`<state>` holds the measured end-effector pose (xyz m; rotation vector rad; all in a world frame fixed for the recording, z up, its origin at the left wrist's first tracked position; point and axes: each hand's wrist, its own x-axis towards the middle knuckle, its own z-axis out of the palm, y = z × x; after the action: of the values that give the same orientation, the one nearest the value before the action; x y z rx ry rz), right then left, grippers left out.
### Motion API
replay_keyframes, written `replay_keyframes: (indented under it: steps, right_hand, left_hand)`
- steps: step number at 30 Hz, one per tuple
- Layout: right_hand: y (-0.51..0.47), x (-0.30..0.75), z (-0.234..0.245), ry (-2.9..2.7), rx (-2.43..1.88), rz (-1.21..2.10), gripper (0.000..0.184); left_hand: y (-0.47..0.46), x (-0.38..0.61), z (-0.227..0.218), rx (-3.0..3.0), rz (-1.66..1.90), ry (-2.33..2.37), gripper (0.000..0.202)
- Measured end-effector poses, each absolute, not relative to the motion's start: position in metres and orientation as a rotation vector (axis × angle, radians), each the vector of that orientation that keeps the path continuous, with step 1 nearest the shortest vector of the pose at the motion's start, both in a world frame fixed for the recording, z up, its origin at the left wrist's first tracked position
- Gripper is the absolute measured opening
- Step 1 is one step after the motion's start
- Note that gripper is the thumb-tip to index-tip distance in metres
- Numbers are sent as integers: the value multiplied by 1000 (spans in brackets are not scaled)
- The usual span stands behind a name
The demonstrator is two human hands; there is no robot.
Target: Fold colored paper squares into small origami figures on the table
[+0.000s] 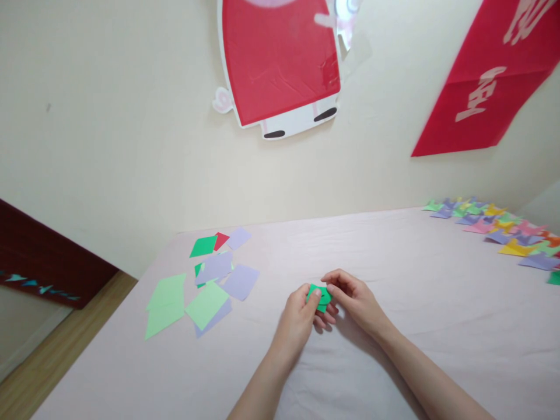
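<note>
A small folded piece of green paper (322,298) is held just above the pale cloth in the middle of the view. My left hand (303,309) grips it, thumb on top and fingers beneath. On its right edge, my right hand (353,296) pinches the paper between thumb and curled forefinger. Loose square sheets lie to the left: light green paper (167,300), purple paper (240,282), dark green paper (203,246) and a bit of red paper (221,240).
Rows of folded paper figures (516,248) in several colours stand at the far right of the cloth-covered surface (131,373). Behind it rises a pale wall (131,116) with a red cartoon decoration (280,58) and a red banner (472,87). Wooden floor (56,326) shows at the left.
</note>
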<state>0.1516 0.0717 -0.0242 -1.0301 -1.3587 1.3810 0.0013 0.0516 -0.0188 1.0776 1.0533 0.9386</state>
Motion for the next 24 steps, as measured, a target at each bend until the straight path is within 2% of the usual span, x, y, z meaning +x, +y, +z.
replay_keyframes:
  steps: [10,15,19,22,24]
  right_hand:
    - [71,154,-12,-1599,-1183,1118,30]
    - [74,155,-17,-1835,-1243,744,32]
    - [74,153,-21,-2017,-1341,495,25]
    - [72,149,-23,-2101,-1430,357,20]
    - [71,147,-24,-2152,-1459,296,19]
  left_hand:
    - [48,-1,-15,1213,986,1228,37]
    - [47,-2,-11,1292,928,1253,33]
    - [37,0,0,1783,810,1709,12]
    - [21,6,-5,2237,665,1963,48]
    - [9,11,-16,2474,546,1866,57]
